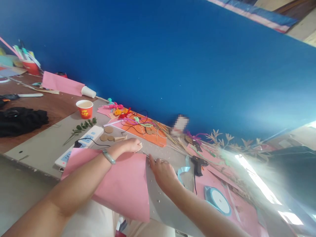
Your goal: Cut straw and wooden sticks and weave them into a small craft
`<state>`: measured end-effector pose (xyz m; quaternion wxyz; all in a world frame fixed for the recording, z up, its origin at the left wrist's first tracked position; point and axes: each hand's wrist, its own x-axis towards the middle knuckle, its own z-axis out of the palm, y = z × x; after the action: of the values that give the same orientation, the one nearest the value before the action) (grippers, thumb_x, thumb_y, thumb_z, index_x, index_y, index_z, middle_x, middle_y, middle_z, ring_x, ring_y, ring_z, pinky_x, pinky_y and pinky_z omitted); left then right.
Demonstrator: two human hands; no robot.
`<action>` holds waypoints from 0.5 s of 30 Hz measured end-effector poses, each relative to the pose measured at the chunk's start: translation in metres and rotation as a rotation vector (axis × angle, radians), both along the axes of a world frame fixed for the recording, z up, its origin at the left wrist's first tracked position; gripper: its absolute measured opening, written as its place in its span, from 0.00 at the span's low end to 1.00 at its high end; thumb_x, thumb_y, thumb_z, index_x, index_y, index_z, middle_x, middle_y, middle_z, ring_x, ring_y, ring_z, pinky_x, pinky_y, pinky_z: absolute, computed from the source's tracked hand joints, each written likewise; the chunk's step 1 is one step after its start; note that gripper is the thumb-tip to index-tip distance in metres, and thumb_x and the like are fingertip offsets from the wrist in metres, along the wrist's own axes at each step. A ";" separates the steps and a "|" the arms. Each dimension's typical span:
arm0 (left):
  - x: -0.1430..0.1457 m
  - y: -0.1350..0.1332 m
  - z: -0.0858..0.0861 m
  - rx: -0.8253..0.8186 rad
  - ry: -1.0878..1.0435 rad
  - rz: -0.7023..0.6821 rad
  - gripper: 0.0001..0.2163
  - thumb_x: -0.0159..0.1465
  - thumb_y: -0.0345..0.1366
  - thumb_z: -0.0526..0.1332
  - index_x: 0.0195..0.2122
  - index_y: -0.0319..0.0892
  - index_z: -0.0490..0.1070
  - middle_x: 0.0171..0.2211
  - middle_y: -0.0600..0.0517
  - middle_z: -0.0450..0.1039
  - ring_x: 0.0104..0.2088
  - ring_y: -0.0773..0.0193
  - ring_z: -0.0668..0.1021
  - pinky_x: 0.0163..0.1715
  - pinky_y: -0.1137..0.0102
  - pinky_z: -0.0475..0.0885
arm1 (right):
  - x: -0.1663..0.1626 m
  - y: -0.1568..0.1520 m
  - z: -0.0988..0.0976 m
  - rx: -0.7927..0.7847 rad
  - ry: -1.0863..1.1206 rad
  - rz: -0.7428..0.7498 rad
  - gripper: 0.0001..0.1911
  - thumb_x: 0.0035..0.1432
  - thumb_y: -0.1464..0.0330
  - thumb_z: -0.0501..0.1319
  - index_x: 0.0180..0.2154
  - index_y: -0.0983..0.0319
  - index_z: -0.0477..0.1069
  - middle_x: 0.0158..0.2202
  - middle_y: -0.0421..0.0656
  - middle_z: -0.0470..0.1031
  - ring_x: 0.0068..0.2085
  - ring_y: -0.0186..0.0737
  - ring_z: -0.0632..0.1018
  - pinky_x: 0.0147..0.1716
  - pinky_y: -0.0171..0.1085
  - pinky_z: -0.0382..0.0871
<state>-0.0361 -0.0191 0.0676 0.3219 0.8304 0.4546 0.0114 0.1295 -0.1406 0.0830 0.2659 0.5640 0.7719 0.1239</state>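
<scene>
My left hand [129, 145], with a bangle at its wrist, is closed, and a small pale strip [140, 145] pokes out past its fingers. My right hand [161, 169] is closed just to the right, its index finger stretched toward the left hand. A thin dark tip shows in front of that finger; the rest of what it holds is hidden. Under my left forearm lies a pink sheet [123, 184], hanging over the table's front edge. Round brown discs [107, 137] and short pale wooden pieces [120, 138] lie just beyond my left hand.
A white power strip [95, 134], a green leaf sprig [82, 126] and a red paper cup [85, 110] stand left. Orange paper [145, 133] with craft bits lies behind. At right are a black glue gun [198, 165], blue ribbon [183, 170] and a ribbon spool [218, 200].
</scene>
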 end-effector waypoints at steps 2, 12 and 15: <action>0.000 0.000 0.002 -0.023 0.030 -0.007 0.15 0.59 0.40 0.46 0.23 0.40 0.68 0.24 0.47 0.72 0.23 0.62 0.71 0.24 0.70 0.62 | -0.004 -0.001 -0.003 -0.006 -0.009 -0.010 0.33 0.56 0.79 0.54 0.63 0.64 0.50 0.36 0.54 0.74 0.34 0.46 0.79 0.29 0.40 0.70; 0.001 -0.002 0.010 -0.024 0.134 0.038 0.15 0.60 0.36 0.47 0.34 0.37 0.72 0.37 0.39 0.76 0.37 0.55 0.77 0.32 0.68 0.67 | -0.019 -0.005 -0.006 -0.012 0.052 -0.021 0.32 0.56 0.82 0.51 0.63 0.67 0.52 0.34 0.54 0.73 0.33 0.44 0.79 0.27 0.37 0.72; 0.002 -0.003 0.010 -0.015 0.137 0.044 0.15 0.60 0.35 0.47 0.36 0.37 0.72 0.39 0.38 0.76 0.38 0.55 0.77 0.34 0.68 0.68 | -0.021 -0.006 -0.005 -0.010 0.071 -0.030 0.32 0.56 0.82 0.51 0.63 0.68 0.51 0.33 0.54 0.73 0.32 0.43 0.79 0.27 0.36 0.72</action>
<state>-0.0343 -0.0219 0.0772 0.2959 0.8166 0.4938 -0.0420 0.1081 -0.1461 0.0777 0.2430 0.5782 0.7729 0.0959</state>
